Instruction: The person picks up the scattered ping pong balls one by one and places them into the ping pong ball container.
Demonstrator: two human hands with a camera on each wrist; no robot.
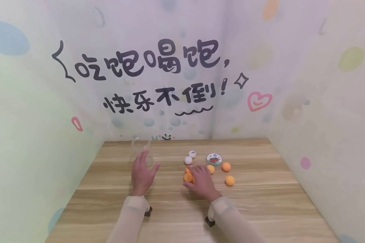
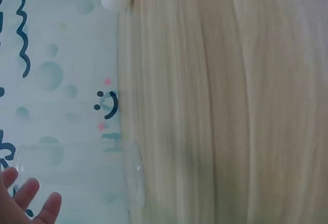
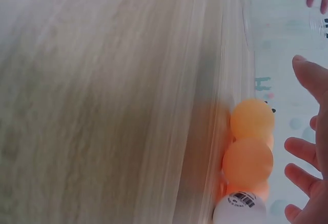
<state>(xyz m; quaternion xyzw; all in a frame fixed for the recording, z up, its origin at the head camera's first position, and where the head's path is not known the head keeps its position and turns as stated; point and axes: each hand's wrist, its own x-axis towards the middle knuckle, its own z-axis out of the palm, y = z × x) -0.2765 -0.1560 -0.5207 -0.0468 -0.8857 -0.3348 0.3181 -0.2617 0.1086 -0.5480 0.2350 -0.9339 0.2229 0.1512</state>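
Observation:
My left hand [image 1: 143, 177] is spread, its fingers in front of a clear container [image 1: 141, 144]; whether they touch it I cannot tell. In the left wrist view, fingers of this hand [image 2: 31, 201] appear at the clear container [image 2: 136, 178]. Over a cluster of orange balls [image 1: 188, 177] hovers my right hand [image 1: 203, 182], its fingers apart and partly hiding the balls. The right wrist view shows that hand [image 3: 312, 147] beside orange balls [image 3: 247, 162] and a printed white ball [image 3: 240, 208], gripping none of them.
Two white balls [image 1: 188, 160] lie behind the orange cluster. A round labelled lid [image 1: 214, 158] is at the back right, with more orange balls [image 1: 229, 180] nearby. Walls stand behind and on both sides of the wooden table [image 1: 170, 209].

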